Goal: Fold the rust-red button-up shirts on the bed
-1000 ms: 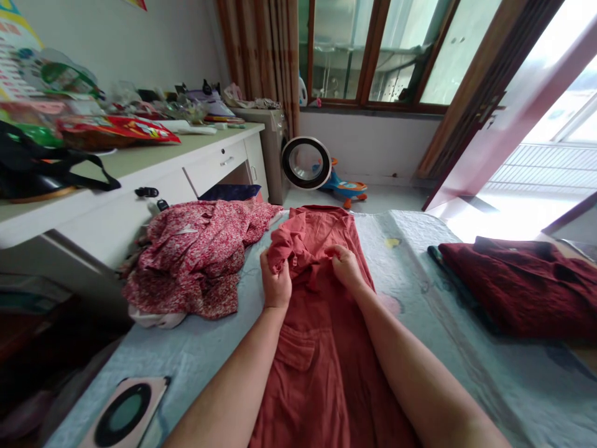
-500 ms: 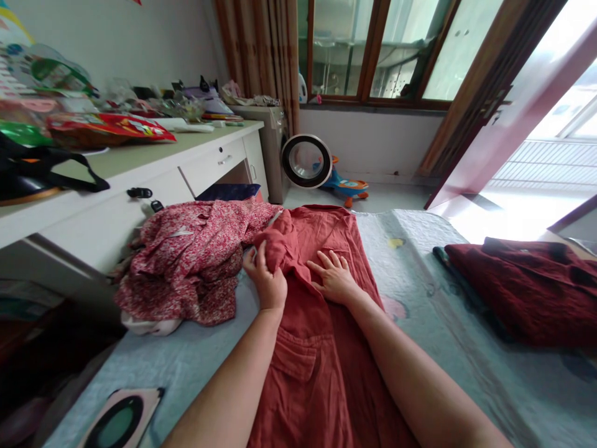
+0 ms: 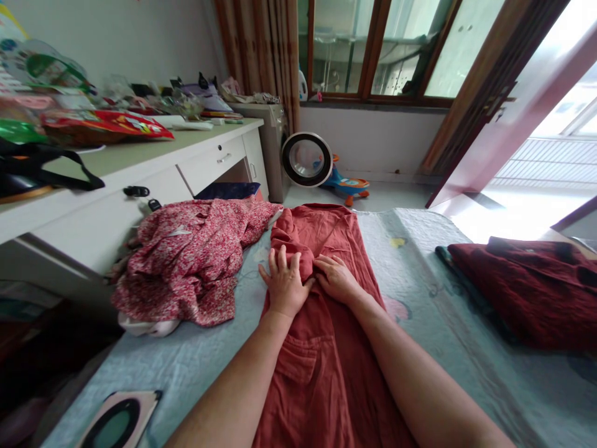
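Note:
A rust-red garment [image 3: 303, 386] with a flap pocket lies lengthwise on the bed, its cloth wrinkled and its left part folded inward near the far end. My left hand [image 3: 285, 287] rests palm down on that folded part, fingers spread. Close beside it, my right hand [image 3: 338, 278] lies on the middle of the garment with its fingers stretched out toward the left hand. The fingertips of the right hand touch the edge of the fold. To the left is a crumpled red-and-white patterned garment [image 3: 191, 261], apart from both hands.
A pale blue bed cover [image 3: 415, 280] lies beneath. Dark red folded clothes [image 3: 536, 292] sit at right, and a pinkish device with a black ring [image 3: 116, 420] lies at lower left. Beyond are a cluttered white desk [image 3: 205, 155], an open washer door [image 3: 306, 160] and a blue ride-on toy [image 3: 345, 183].
My left hand has let go of the garment's left edge, which now lies folded inward, and has moved right to press flat on it. My right hand has shifted slightly.

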`<state>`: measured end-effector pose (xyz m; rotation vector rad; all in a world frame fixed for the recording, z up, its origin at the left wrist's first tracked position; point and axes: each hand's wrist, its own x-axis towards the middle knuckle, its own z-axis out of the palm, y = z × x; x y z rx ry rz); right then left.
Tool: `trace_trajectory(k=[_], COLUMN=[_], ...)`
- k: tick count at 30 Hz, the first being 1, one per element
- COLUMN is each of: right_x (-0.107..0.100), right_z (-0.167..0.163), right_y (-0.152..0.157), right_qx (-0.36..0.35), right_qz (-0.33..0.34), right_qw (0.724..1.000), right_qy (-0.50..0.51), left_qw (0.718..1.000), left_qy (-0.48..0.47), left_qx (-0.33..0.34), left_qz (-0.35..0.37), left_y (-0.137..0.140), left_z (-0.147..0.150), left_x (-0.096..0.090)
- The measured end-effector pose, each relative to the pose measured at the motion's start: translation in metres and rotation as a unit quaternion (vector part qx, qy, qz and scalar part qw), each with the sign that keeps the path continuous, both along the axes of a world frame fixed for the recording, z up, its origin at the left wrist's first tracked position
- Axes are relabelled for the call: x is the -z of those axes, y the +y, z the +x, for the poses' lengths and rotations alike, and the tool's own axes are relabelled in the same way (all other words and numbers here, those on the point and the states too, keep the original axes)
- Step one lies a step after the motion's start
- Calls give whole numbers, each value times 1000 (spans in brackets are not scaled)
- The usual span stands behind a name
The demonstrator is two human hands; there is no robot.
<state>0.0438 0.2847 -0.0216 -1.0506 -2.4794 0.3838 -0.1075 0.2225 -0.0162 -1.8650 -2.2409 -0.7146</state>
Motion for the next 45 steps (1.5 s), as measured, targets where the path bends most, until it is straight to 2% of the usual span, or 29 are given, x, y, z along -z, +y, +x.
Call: trace_trajectory(k=[5,7,9,12,16,20,25,33,38,45], right_x=[6,6,4,0,0,4,6,10,15,14], right_z=[-6,-6,-3,4,10,8,4,1,2,2], right_y=[1,4,11,24,39,52,73,102,114,129], right_qx=[98,106,84,63,109,122,163,213,258,262], right_qz=[-33,-43,-56,-47,-30,-40,-22,-31,7,-38], right_qw=[990,986,986,989,984,977,970,961,956,952], right_qy=[-97,-123,-134,-126,-137,-171,-177,-176,-139,-154], left_qw=[997,996,996,994,994,994,994,994,994,994], left_qy=[36,30,19,13,16,17,17,24,27,20], left_qx=[66,73,72,71,66,65,64,58,53,58], left_qz=[-23,-40,-59,-81,-85,-86,-86,-87,-90,-88], left_y=[-2,-2,-2,-3,-4,-4,-3,-3,-3,-4], left_z=[5,5,4,3,4,6,6,7,7,6], left_x=[5,7,8,7,5,4,5,7,6,5])
